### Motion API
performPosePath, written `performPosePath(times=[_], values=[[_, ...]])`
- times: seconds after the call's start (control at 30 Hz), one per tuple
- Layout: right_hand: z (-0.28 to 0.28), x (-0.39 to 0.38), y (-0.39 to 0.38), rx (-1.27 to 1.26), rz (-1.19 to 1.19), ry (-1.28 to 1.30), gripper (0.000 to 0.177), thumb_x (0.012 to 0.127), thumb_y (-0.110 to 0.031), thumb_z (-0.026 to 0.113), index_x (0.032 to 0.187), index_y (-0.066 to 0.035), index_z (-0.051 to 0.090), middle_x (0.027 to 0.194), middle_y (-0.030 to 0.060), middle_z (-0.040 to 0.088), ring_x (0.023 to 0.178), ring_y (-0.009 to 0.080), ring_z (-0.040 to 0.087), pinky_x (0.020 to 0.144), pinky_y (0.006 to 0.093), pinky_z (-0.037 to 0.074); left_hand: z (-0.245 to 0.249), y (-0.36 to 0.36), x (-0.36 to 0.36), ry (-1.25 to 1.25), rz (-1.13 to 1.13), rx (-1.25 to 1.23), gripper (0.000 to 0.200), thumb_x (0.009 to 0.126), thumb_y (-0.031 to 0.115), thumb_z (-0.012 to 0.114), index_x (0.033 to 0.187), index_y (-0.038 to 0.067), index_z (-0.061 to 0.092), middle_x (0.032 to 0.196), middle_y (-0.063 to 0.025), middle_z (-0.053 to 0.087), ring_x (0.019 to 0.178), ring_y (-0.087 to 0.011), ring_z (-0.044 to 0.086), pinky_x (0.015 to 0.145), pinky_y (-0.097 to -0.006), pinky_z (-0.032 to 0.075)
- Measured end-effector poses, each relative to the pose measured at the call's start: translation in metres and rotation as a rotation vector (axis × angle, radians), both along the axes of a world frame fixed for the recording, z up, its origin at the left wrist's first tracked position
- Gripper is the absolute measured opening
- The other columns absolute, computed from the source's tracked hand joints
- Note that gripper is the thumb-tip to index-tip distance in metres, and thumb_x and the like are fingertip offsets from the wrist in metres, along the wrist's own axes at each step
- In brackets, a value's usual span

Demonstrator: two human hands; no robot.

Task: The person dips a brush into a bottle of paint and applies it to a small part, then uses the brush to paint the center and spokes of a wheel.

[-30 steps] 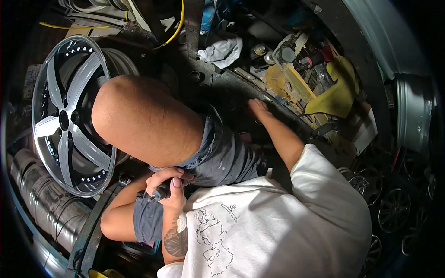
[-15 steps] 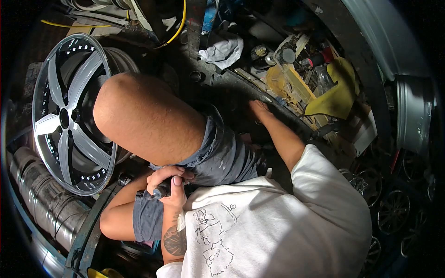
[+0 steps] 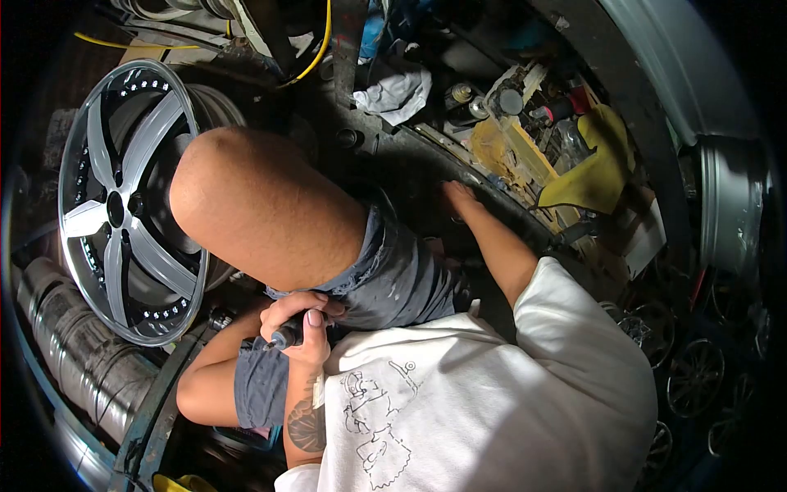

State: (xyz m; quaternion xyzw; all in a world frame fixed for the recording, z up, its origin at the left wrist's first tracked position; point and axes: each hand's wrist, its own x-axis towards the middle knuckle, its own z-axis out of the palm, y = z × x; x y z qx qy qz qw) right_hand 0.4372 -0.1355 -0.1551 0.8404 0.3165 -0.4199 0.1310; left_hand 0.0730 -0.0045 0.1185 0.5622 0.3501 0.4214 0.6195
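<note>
My left hand [image 3: 305, 330], at the tattooed forearm's end, is closed round a dark, narrow cylindrical tool [image 3: 287, 334]. Its tip points to the lower left, and the kind of tool cannot be made out. This hand rests by my lap, over the grey shorts. My right hand [image 3: 461, 202] reaches down into shadow beside the edge of a cluttered tray; its fingers are mostly lost in the dark. To the left of my bare knee, a five-spoke alloy wheel [image 3: 116, 209], silver and black with a bright rim, stands facing up and left.
Old wood, cans and a yellow cloth [image 3: 592, 168] fill the tray at the upper right. Crumpled white paper [image 3: 395, 94] lies above it. A yellow hose [image 3: 326, 37] hangs at the top. Scuffed wheel barrels [image 3: 78, 344] are at lower left, more wheels [image 3: 695, 377] at right.
My right hand has dipped very slightly lower in the view. The dark tool in my left hand has turned a little; the wheel has not moved.
</note>
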Motion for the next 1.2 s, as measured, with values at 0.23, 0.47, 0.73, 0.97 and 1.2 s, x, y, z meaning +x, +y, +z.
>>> performPosePath(times=[0.23, 0.47, 0.73, 0.97, 1.2], values=[[0.01, 0.002, 0.01, -0.097, 0.067, 0.009, 0.033, 0.094, -0.02, 0.049, 0.121, -0.01, 0.065, 0.136, 0.0186, 0.055, 0.126, 0.0383, 0.053, 0.104, 0.0477, 0.044, 0.003, -0.001, 0.003, 0.011, 0.031, -0.002, 0.02, 0.09, 0.017, 0.061, 0.084, -0.002, 0.062, 0.066, -0.0121, 0.067, 0.054, -0.0192, 0.067, 0.051, -0.0261, 0.053], [-0.035, 0.007, -0.017, 0.114, -0.057, -0.086, 0.027, 0.087, -0.028, 0.06, 0.104, -0.01, 0.071, 0.112, 0.0196, 0.067, 0.111, 0.0376, 0.062, 0.091, 0.0464, 0.05, 0.003, -0.003, 0.003, 0.029, 0.054, -0.004, 0.021, 0.091, 0.018, 0.062, 0.083, -0.001, 0.062, 0.066, -0.0115, 0.067, 0.054, -0.0176, 0.067, 0.051, -0.024, 0.051], [0.036, -0.002, 0.008, -0.028, -0.307, 0.052, 0.037, 0.094, -0.03, 0.049, 0.125, -0.016, 0.063, 0.136, 0.0149, 0.056, 0.129, 0.0393, 0.049, 0.105, 0.0475, 0.042, 0.006, -0.002, 0.007, -0.008, 0.058, -0.038, 0.023, 0.092, 0.02, 0.064, 0.083, 0.0, 0.062, 0.065, -0.0111, 0.067, 0.055, -0.0179, 0.067, 0.05, -0.0243, 0.051], [0.012, 0.005, -0.005, 0.034, -0.227, 0.045, 0.04, 0.096, -0.028, 0.047, 0.132, -0.015, 0.057, 0.143, 0.0126, 0.05, 0.132, 0.0373, 0.046, 0.107, 0.0471, 0.039, 0.005, -0.004, 0.007, -0.011, 0.066, -0.037, 0.024, 0.093, 0.021, 0.063, 0.083, -0.001, 0.061, 0.065, -0.0114, 0.066, 0.054, -0.0184, 0.067, 0.05, -0.0246, 0.051], [-0.009, 0.011, -0.001, 0.065, -0.149, -0.022, 0.033, 0.093, -0.021, 0.051, 0.123, -0.014, 0.063, 0.134, 0.0132, 0.058, 0.124, 0.0377, 0.054, 0.1, 0.0461, 0.045, 0.002, -0.004, 0.003, 0.0, 0.038, -0.055, 0.025, 0.093, 0.023, 0.062, 0.083, 0.0, 0.061, 0.064, -0.0114, 0.066, 0.055, -0.0184, 0.067, 0.049, -0.0249, 0.051]])
